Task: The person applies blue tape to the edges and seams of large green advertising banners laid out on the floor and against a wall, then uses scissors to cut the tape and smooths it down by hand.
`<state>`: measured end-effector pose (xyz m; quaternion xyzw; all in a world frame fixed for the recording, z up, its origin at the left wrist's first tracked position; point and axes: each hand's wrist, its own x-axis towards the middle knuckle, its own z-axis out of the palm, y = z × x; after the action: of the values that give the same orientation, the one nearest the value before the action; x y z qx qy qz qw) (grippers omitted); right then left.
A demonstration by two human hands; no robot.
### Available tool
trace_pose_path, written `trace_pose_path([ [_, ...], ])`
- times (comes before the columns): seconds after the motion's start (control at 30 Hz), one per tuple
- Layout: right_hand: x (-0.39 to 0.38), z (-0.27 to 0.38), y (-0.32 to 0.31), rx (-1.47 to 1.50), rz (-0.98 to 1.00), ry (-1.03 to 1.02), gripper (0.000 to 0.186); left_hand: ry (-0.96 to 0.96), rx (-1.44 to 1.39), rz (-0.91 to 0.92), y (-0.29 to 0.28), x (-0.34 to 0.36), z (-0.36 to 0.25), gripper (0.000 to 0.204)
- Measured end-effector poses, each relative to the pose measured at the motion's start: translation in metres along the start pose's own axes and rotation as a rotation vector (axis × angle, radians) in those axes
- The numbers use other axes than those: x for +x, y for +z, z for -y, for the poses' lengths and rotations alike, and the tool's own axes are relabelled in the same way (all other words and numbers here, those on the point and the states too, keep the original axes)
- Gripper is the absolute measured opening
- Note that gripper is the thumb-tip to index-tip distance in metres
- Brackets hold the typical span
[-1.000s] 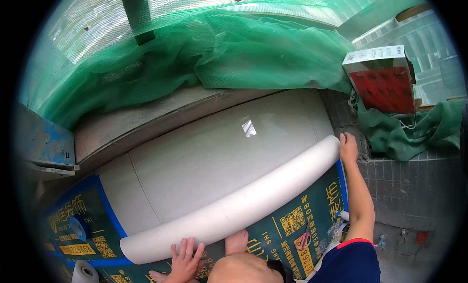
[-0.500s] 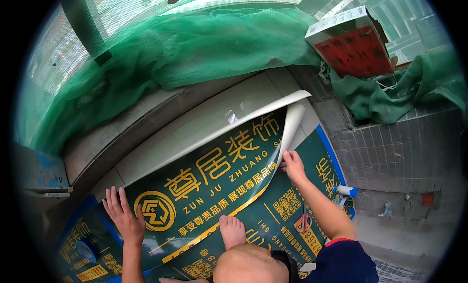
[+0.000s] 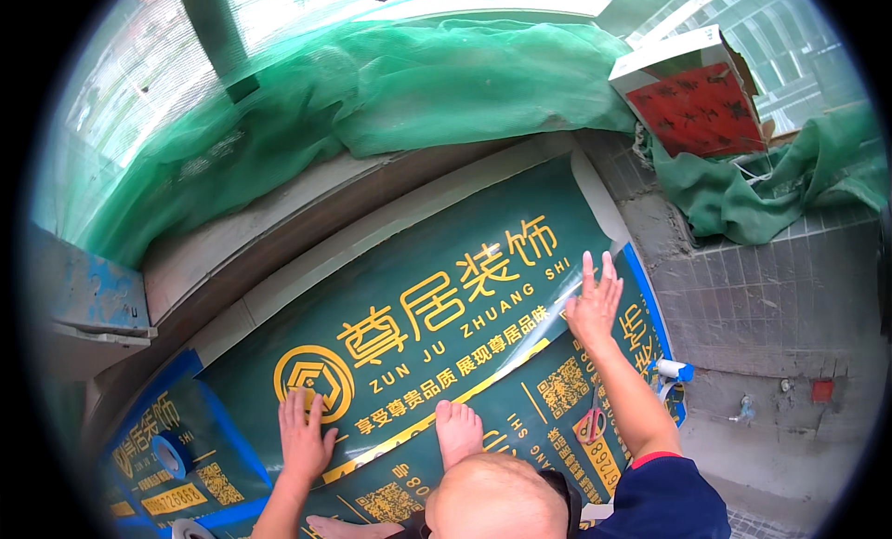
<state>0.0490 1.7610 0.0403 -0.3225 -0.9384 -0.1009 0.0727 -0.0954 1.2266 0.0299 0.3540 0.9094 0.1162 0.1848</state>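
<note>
A dark green protective sheet point(image 3: 520, 190) with yellow lettering lies spread across the floor over other printed sheets of the same kind. My left hand point(image 3: 305, 437) rests palm down near its round yellow emblem, fingers apart. Toward the sheet's right end, my right hand point(image 3: 597, 307) is pressed on it with fingers stretched out, holding nothing. A bare foot point(image 3: 459, 434) stands at the sheet's near edge. Scissors with red-rimmed handles point(image 3: 590, 426) lie on the lower sheet, below my right forearm.
A blue tape roll point(image 3: 171, 453) lies at the left, another roll point(image 3: 675, 371) at the right edge. Blue tape strips point(image 3: 650, 293) border the sheets. Green netting point(image 3: 474, 84) hangs behind a ledge; a red and white box point(image 3: 692, 102) stands back right. Pipe fittings point(image 3: 743, 409) sit at right.
The sheet's far edge and right corner, curled over before, now lie mostly flat. My right hand has let go of the corner and opened; my left hand has moved right and nearer.
</note>
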Motion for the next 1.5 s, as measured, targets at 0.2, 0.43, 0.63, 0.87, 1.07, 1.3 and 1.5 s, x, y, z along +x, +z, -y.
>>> trace_pose_path([
  [0.2, -0.042, -0.078, 0.058, 0.101, 0.359, -0.05, 0.058, -0.267, 0.034, -0.128, -0.012, -0.016, 0.097, 0.073],
  [0.43, -0.031, -0.073, 0.071, -0.08, 0.365, -0.12, 0.055, -0.421, 0.105, -0.047, -0.046, -0.082, 0.155, 0.064],
  [0.63, 0.047, 0.031, -0.004, -0.245, 1.025, -0.106, 0.036, -0.511, 0.076, 0.155, -0.069, -0.132, 0.149, 0.055],
  [0.87, 0.058, 0.032, 0.017, -0.147, 0.953, -0.128, 0.08, -0.778, -0.158, 0.415, 0.012, -0.167, 0.072, 0.069],
  [1.07, 0.042, -0.012, 0.065, 0.188, 0.805, -0.205, 0.099, -0.569, 0.056, 0.305, 0.032, -0.166, 0.08, 0.064],
  [1.3, 0.026, -0.042, 0.062, 0.161, 0.685, -0.435, 0.099, -0.541, 0.074, 0.425, 0.032, -0.153, 0.087, 0.066],
  [1.5, 0.029, -0.049, 0.054, 0.201, 0.673, -0.441, 0.089, -0.49, 0.06, 0.405, 0.025, -0.153, 0.093, 0.068],
])
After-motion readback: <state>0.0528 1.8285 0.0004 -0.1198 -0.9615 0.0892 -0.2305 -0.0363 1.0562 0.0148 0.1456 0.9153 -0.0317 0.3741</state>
